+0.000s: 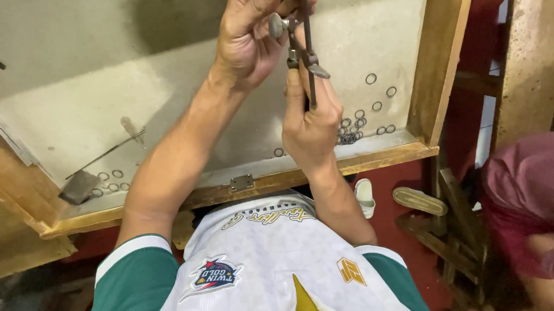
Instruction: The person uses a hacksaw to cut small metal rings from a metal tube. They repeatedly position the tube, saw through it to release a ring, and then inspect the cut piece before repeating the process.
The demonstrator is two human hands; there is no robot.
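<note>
My left hand (246, 34) is raised over a shallow wooden tray (329, 165) and grips the upper part of a thin metal saw frame (306, 40), thumb near a round metal knob (276, 25). My right hand (310, 124) is just below it, fingers closed around the lower end of the same frame near a wing screw (316, 70). The frame's top is cut off by the picture edge. Several small metal rings (353, 127) lie on the tray floor right of my right hand.
More rings (111, 181) and a flat metal scoop (79, 187) with a thin rod lie at the tray's left. A small hinge (241, 182) sits on the front rail. Another person's dark red sleeve (539, 189) is at right, sandals (418, 201) on the red floor.
</note>
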